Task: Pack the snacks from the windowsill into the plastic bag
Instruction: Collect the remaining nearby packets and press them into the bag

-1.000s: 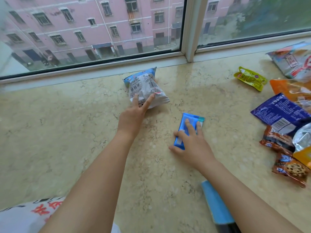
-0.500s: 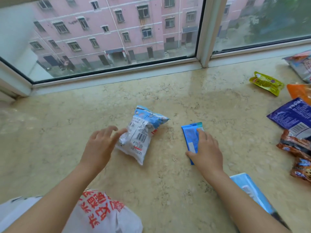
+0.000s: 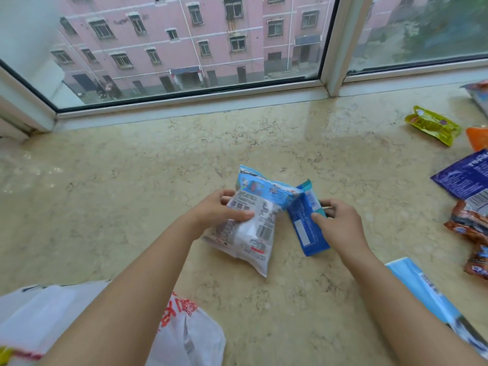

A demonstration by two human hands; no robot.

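Left hand [image 3: 214,210] is clamping thumb over the white pouch [image 3: 248,228], right hand [image 3: 340,223] is pinching the blue bar [image 3: 306,223], top corners touching between the fingers, long axes running toward the body, bag [image 3: 190,336] lying below-left, nearer the left.

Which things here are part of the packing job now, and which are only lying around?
In the job: white-and-blue snack pack in left hand; blue bar in right hand; plastic bag.
Lying about: yellow packet; purple packet.
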